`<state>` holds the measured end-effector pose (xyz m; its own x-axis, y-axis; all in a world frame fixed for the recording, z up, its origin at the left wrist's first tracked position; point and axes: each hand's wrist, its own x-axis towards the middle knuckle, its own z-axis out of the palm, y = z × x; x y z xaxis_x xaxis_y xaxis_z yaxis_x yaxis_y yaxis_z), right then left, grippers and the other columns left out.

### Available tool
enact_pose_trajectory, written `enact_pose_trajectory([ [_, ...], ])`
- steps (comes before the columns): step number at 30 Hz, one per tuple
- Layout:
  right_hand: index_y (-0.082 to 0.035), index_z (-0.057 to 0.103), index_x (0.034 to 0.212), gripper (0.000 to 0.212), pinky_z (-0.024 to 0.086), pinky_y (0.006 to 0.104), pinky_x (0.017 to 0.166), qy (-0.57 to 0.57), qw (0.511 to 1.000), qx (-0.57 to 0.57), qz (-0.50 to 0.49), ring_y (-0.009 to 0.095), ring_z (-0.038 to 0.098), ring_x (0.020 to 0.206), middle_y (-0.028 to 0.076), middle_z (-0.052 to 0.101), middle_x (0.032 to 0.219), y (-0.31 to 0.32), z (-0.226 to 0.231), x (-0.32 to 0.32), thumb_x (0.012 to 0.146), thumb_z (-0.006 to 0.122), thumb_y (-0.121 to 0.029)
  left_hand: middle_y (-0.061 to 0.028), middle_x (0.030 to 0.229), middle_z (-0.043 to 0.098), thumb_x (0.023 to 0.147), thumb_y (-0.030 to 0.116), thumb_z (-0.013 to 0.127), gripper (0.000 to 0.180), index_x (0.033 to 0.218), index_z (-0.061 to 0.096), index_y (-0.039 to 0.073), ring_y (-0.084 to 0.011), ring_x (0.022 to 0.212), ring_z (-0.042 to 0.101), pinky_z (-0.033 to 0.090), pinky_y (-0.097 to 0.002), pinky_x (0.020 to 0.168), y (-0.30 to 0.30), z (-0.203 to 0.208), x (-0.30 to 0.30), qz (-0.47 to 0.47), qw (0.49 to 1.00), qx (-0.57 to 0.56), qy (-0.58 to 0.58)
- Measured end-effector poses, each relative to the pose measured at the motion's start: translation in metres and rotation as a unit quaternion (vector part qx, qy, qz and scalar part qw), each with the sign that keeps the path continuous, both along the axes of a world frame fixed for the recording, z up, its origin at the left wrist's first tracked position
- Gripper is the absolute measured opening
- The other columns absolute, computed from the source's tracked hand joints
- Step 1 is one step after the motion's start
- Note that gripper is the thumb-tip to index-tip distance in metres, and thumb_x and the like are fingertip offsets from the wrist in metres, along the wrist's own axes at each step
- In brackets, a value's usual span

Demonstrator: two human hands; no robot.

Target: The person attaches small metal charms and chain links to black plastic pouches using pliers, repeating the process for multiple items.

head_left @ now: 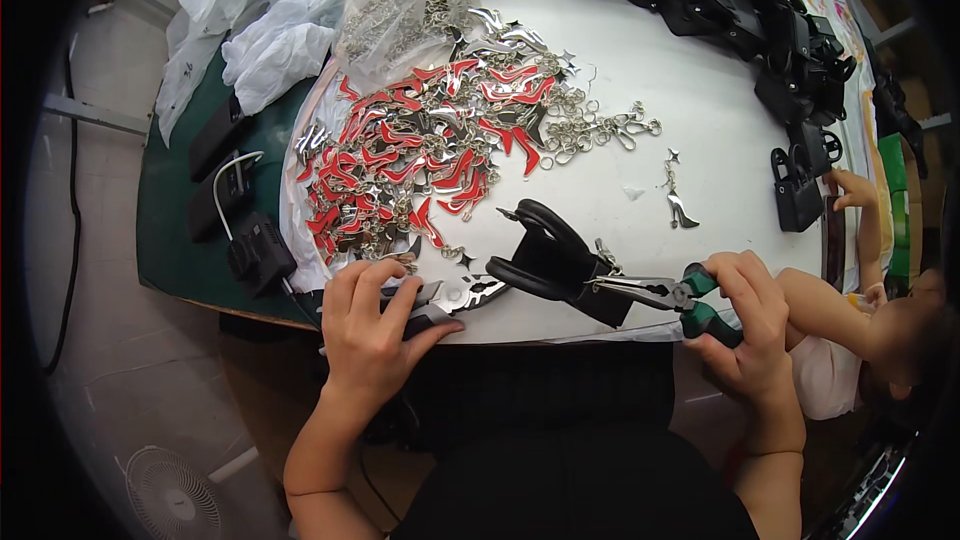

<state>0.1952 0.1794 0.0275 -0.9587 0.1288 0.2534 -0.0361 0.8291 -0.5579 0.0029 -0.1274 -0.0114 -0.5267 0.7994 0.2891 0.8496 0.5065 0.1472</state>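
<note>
Holding a tool in each fist, two hands meet over a small black bag [550, 262] just below the centre of the frame, near the front edge of the table [725, 165]. We see the left hand [372, 315] curled round grey pliers [452, 296], fingers bent over the top and thumb below, and the right hand [748, 318] wrapped about green pliers [690, 294], whose handles stand a little apart. A tool per hand, we judge, lets small metal be worked from two sides; the bag lies tilted between them, perhaps so that its fittings face the right-hand tips. Charms [400, 155] heaped at left of centre, clasps [595, 128] beside them and a lone chain [675, 195] at right of centre seem laid out for easy reach, with more bags [715, 0] apparently pushed to the upper right for elbow room. Whether the grey tips touch the bag or stop just short, we cannot tell; what the green tips pinch, where they overlap its side, is too fine to make out. The left fingers cover much of the grey handles, cloudy plastic [405, 15] at upper centre veils its metal contents, and the frame's dark rim cuts off a person [835, 315] at right.
</note>
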Motion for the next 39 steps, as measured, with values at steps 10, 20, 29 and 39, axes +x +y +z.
enact_pose_trajectory([
  [10,0.003,0.063,0.112,0.062,0.047,0.0361,0.062,0.062,0.997,-0.007,0.047,0.028,0.057,0.073,0.013,0.064,0.096,-0.010,-0.012,-0.012,0.073,0.082,-0.041,-0.0137,0.126,0.051,0.059,0.019,0.099,0.129,0.154,0.012,0.008,-0.0230,0.115,0.056,0.046,-0.0371,0.099,0.076,0.002,0.041,-0.042,0.715,0.368,-0.592],
  [20,0.002,0.063,0.109,0.066,0.046,0.0370,0.059,0.097,0.993,0.059,0.038,0.027,0.057,0.072,0.012,0.059,0.095,-0.008,-0.012,-0.005,0.072,0.081,-0.050,-0.0202,0.129,0.054,0.062,0.001,0.094,0.109,0.145,0.024,0.010,-0.0230,0.116,0.058,0.051,-0.0367,0.097,0.086,0.001,0.029,-0.120,0.684,0.408,-0.592],
  [29,0.001,0.062,0.111,0.066,0.046,0.0386,0.064,0.102,0.993,0.047,0.044,0.028,0.058,0.076,0.013,0.059,0.097,0.000,-0.019,-0.002,0.074,0.080,-0.051,-0.0220,0.134,0.048,0.060,0.002,0.095,0.108,0.143,0.026,0.009,-0.0253,0.121,0.055,0.051,-0.0383,0.099,0.082,0.007,0.025,-0.150,0.756,0.409,-0.488],
  [39,0.005,0.054,0.126,0.049,0.047,0.0371,0.088,0.018,0.977,-0.042,-0.209,0.029,0.058,0.102,0.018,0.060,0.116,0.024,-0.050,0.005,0.084,0.071,-0.011,-0.0084,0.122,0.051,0.056,0.009,0.099,0.112,0.144,0.030,0.007,-0.0219,0.115,0.058,0.050,-0.0379,0.098,0.079,0.019,0.016,-0.032,0.633,0.434,-0.640],
])
